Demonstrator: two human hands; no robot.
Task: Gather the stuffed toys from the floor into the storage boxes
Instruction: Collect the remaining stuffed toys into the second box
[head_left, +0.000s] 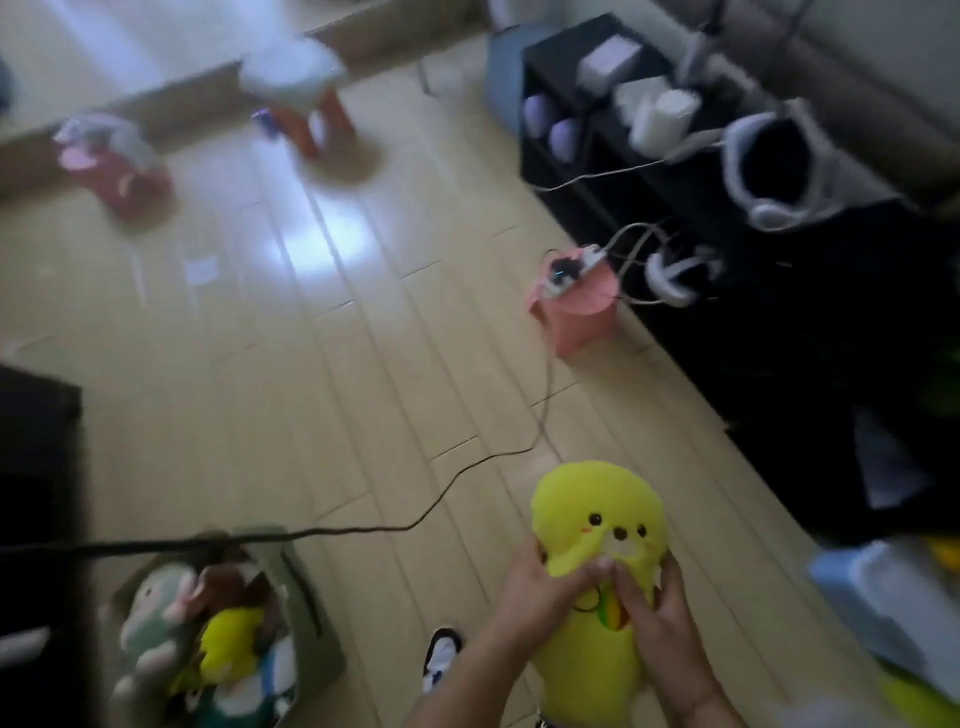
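Head view, item one: yellow stuffed toy (597, 512), gripped at its middle by my left hand (540, 584) and right hand (657, 605), above the floor (311, 364). Storage box (306, 618) of toys, floor's near-left corner.

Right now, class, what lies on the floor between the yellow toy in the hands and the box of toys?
In the head view, between the yellow toy and the box of toys: bare floor, a dark cable, and a shoe.

Pink stool (579, 317) bearing a power strip (571, 267); black shelf (675, 171) behind.
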